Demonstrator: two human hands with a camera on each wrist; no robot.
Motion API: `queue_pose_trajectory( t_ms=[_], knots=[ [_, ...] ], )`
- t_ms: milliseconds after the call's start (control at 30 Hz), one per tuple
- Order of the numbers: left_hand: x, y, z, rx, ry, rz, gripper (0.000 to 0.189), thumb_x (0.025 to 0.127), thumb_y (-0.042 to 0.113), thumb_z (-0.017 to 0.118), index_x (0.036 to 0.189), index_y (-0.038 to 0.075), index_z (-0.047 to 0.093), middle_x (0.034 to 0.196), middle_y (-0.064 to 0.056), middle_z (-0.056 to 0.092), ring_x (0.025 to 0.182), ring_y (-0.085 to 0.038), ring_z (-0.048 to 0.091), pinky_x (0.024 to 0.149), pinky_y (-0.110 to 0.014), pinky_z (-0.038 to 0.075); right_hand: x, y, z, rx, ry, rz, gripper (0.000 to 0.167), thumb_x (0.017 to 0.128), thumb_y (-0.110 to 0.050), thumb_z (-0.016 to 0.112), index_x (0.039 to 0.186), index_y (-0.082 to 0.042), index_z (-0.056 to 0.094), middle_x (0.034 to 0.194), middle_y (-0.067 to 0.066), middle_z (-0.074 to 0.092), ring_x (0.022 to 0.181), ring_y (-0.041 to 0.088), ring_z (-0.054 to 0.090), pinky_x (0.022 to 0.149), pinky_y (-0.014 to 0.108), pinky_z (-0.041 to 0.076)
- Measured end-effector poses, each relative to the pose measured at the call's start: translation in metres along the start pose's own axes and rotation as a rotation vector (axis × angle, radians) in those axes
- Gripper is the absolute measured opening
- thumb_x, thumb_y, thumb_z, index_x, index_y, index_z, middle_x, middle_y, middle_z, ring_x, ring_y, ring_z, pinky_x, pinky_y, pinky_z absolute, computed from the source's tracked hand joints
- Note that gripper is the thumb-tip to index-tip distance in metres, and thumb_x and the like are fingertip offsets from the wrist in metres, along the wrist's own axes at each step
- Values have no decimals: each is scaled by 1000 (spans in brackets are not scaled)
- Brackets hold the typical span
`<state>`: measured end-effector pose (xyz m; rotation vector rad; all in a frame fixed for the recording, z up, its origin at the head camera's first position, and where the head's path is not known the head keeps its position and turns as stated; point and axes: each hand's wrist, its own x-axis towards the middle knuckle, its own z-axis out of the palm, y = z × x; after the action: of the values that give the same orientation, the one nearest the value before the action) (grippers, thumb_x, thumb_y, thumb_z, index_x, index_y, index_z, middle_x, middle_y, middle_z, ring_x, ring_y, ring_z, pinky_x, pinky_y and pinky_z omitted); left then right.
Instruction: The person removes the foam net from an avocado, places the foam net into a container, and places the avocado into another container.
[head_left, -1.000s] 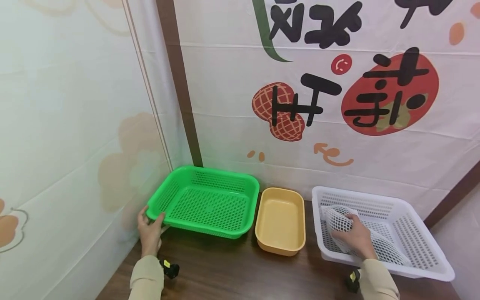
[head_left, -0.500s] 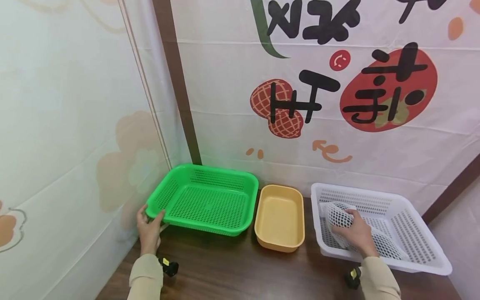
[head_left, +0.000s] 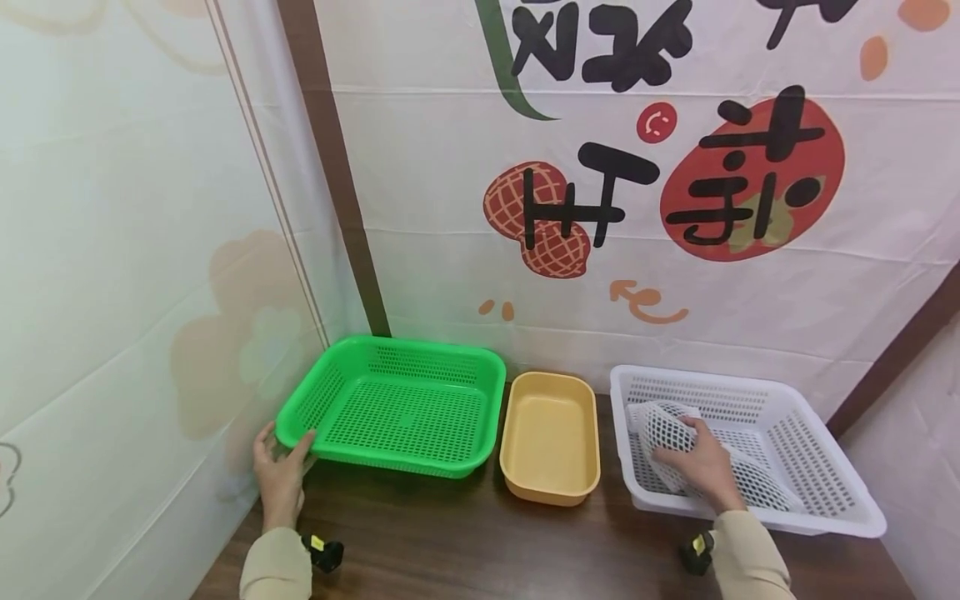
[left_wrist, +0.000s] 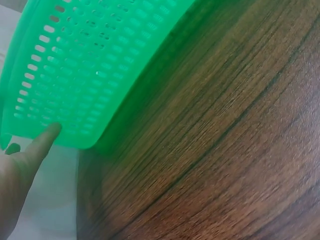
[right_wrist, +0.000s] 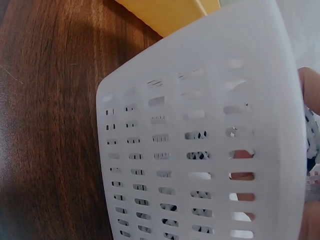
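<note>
At the left of the head view, my left hand (head_left: 281,479) holds the near left corner of a green plastic basket (head_left: 408,417), thumb and fingers around its rim. In the left wrist view a fingertip (left_wrist: 54,129) touches the perforated wall. On the right stands a white perforated basket (head_left: 817,467), where a piece of white mesh netting (head_left: 667,432) lies bunched. My right hand (head_left: 708,468) grips that netting near the basket's left side. The right wrist view is mostly filled by the white basket's wall (right_wrist: 170,125), which hides most of the hand.
A shallow yellow tray (head_left: 550,446) stands between the two baskets. Everything rests on a dark wood table (head_left: 450,550). Printed cloth hangs as a wall behind (head_left: 555,317) and along the left. Black devices with yellow marks are strapped at both wrists.
The whole head view has shifted, so the baskets and tray appear further left. Both hands keep their holds, and nothing is seen to move on the table.
</note>
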<state>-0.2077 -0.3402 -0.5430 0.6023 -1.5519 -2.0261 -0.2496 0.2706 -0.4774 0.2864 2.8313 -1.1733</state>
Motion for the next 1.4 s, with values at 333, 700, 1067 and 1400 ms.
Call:
queue_pose_trajectory(
  t_ms=[333, 700, 1067, 1400],
  knots=[
    [-1, 5, -8, 89, 72, 36, 81, 85, 21, 77, 150, 18, 30, 152, -9, 22, 137, -39, 22, 90, -17, 47, -1, 4, -1, 26, 50, -30, 91, 76, -32, 79, 145, 2, 31, 128, 30, 45, 108, 44, 50, 83, 56, 49],
    [-4, 12, -11, 81, 104, 102, 75, 83, 11, 78, 146, 12, 37, 145, -11, 31, 136, -38, 31, 85, -12, 47, -6, 0, -3, 45, 73, -56, 90, 75, -29, 81, 144, 2, 32, 128, 29, 45, 109, 43, 50, 85, 55, 49],
    [-8, 24, -9, 88, 102, 97, 71, 85, 14, 77, 146, 15, 39, 147, -9, 30, 137, -32, 31, 99, -23, 44, -16, -11, -6, 57, 68, -106, 90, 75, -30, 82, 144, 1, 33, 127, 29, 44, 108, 42, 49, 85, 56, 48],
    [-13, 34, -5, 171, 94, 130, 72, 85, 18, 77, 146, 16, 39, 147, -6, 32, 138, -29, 29, 110, -37, 35, -23, -15, -6, 58, 61, -113, 90, 75, -29, 82, 144, 1, 33, 128, 28, 40, 110, 42, 45, 87, 58, 45]
  ],
)
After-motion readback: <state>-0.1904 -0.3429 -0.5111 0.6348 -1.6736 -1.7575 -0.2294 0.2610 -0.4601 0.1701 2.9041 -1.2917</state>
